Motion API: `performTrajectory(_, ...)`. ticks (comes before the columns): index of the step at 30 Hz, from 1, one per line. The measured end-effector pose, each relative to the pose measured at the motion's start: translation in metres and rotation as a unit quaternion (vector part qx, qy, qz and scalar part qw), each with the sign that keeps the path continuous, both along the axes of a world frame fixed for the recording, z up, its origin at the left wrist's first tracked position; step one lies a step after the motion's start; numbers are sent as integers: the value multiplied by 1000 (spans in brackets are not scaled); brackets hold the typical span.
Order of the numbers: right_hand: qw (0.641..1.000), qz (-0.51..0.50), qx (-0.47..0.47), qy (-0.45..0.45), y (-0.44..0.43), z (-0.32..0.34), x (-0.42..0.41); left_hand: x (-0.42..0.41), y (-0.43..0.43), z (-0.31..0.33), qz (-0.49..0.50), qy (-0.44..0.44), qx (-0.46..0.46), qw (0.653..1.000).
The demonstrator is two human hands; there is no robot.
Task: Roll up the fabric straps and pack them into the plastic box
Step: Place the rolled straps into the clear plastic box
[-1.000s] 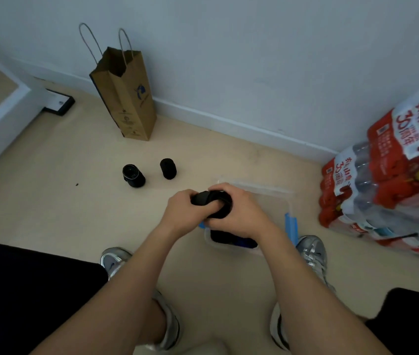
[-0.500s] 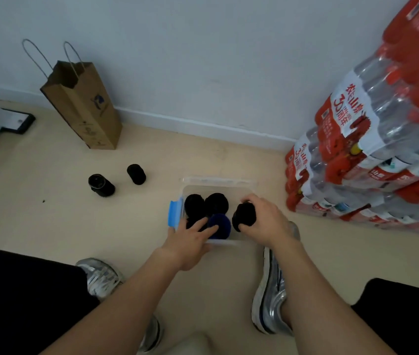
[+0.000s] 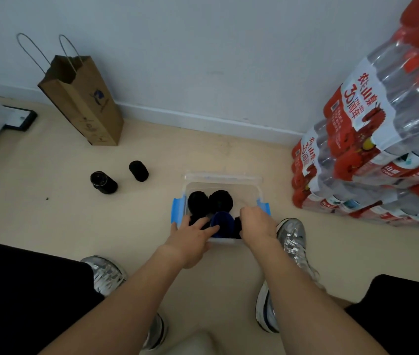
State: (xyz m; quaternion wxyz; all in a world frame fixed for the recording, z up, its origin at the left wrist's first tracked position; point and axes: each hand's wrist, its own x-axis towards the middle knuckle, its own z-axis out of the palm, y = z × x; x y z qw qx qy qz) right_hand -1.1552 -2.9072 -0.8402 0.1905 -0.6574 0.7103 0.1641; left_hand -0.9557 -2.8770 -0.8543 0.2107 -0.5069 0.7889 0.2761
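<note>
A clear plastic box point(image 3: 222, 186) with blue clips stands open on the beige floor point(image 3: 49, 226), near the wall's skirting and between the person's two silver shoes, with its near right corner close beside the right shoe point(image 3: 291, 242). Inside, rolled fabric straps stand on end: a far-left black roll point(image 3: 197, 201) and a far-right black roll point(image 3: 220, 200) touch each other along the box's far side, and a blue roll point(image 3: 223, 222) sits against the near edge, in front of them. The left hand point(image 3: 190, 238) reaches over the near left corner with its fingers straight and spread, the fingertips resting on the blue roll and on a near-left black roll point(image 3: 196, 222) beside it. The right hand point(image 3: 257, 224) hangs over the near right corner, its fingers bent down into the box over a near-right black roll point(image 3: 236, 228); the fingertips are hidden, so I cannot tell if they pinch it or only press on it. Two more loose black rolls lie on the floor well left of the box, one point(image 3: 103, 182) nearer the left shoe point(image 3: 106, 274) and one point(image 3: 138, 170) nearer the wall. A brown paper bag point(image 3: 82, 103) leans by the skirting, and packs of bottled water point(image 3: 372, 149) are stacked along the floor's right edge
</note>
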Motion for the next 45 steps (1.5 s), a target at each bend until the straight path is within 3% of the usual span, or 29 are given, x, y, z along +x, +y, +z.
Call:
performTrajectory(6, 995, -9, 90, -46, -23, 18, 3, 4, -4, 3, 15, 26, 20, 999)
performTrajectory(7, 995, -2, 96, -30, -28, 23, 7, 5, -4, 6, 25, 57, -6, 998)
performTrajectory(9, 997, 1, 73, 3, -34, 33, 22, 11, -4, 11, 55, 151, -142, 977)
performTrajectory(11, 1000, -5, 13, -14, -39, 38, 46, 19, -8, 11, 133, 224, -269, 927)
performTrajectory(12, 998, 1, -9, -54, -41, 40, 59, 25, -12, 13, 188, 248, -291, 905)
performTrajectory(16, 967, 46, 15, -250, -34, 31, 98, 61, -48, 4, 348, 217, -280, 868)
performTrajectory(22, 970, 28, -84, -226, -16, -11, 100, 112, -110, -16, 366, 108, -257, 888)
performTrajectory(27, 965, 3, -88, -247, -20, -25, 112, 129, -137, -34, 356, 48, -152, 921)
performTrajectory(34, 962, -22, -95, -256, -27, -34, 115, 126, -131, -50, 333, 34, -148, 931)
performTrajectory(37, 958, -19, -101, -268, -26, -34, 112, 122, -121, -53, 363, 64, -119, 922)
performTrajectory(45, 956, -25, -142, -257, -25, -12, 98, 72, -96, 3, 424, 272, -264, 822)
